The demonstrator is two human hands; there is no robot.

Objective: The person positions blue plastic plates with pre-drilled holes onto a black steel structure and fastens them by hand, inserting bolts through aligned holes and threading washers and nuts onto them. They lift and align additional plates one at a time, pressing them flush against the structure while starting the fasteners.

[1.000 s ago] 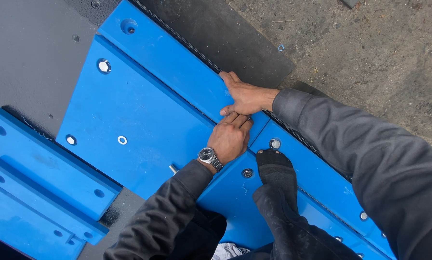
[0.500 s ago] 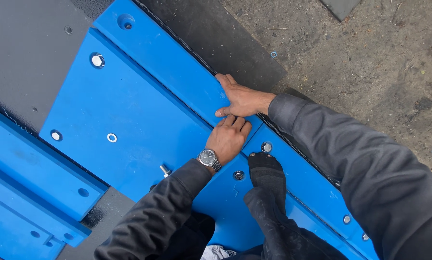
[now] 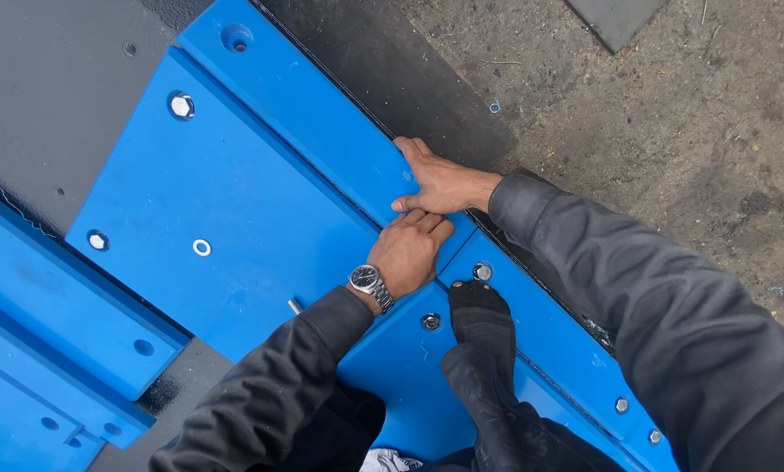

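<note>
Both hands met at the seam: my left hand [image 3: 412, 252] was curled knuckles-down on the big blue panel [image 3: 226, 201], while my right hand [image 3: 435, 182] lay flat on the raised blue strip [image 3: 322, 114]. Couldn't tell if either pinched anything; a hex bolt [image 3: 482, 272] sat just beside them.

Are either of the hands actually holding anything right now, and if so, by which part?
Nothing is lifted. The right hand lies flat on the raised blue strip, fingers over its inner edge. The left hand presses beside it at the step; anything pinched there is hidden.

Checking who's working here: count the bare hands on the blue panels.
2. The left hand, wearing a wristwatch, lies against the right hand at the edge of the raised blue strip. None seem hidden.
</note>
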